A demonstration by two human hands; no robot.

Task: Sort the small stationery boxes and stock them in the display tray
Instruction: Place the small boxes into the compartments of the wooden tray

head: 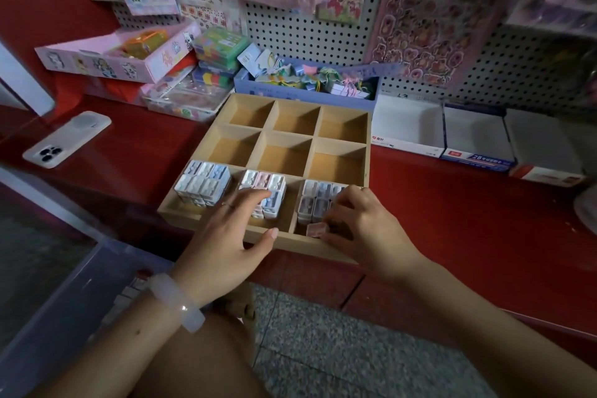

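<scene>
A wooden display tray (337, 110) with nine compartments sits on the red shelf. Its near row holds small stationery boxes: a stack at the near left (202, 182), a stack in the near middle (268, 184) and a stack at the near right (318, 195). The six farther compartments hold nothing. My left hand (232, 236) lies over the near middle compartment, fingertips touching the middle stack, thumb on the tray's front rim. My right hand (358, 226) pinches a small pink box (316, 229) low in the near right compartment, in front of the stack there.
A white phone (66, 139) lies on the shelf at left. Behind the tray stand a blue box of clips (303, 94), pink and green packs, and a pegboard with sticker sheets. White cartons (408, 129) line the right. A clear plastic bin (64, 297) stands low left.
</scene>
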